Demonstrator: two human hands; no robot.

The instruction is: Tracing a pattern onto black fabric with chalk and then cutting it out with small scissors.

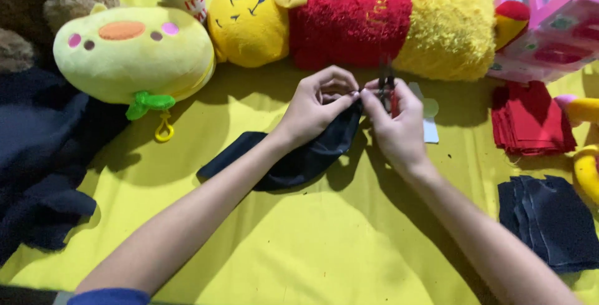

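Now left hand (315,108) pinches dark cloth (293,155), right hand (396,121) grips scissors (387,87) w/ fingers closed.

The dark cloth (299,155) pinched by the left hand (315,105) looks matt, soft and smooth. The scissors (387,90) in the right hand (396,124) have dark metal blades and a red handle, likely plastic. The yellow sheet (299,249) underneath is smooth, matt fabric. The bear toy (368,18) is shaggy plush, rough in its red and yellow pile; the green toy (134,52) is short, velvety plush. The red squares (530,118) and dark squares (552,221) look like matt felt. The pink box (549,18) is glossy plastic.
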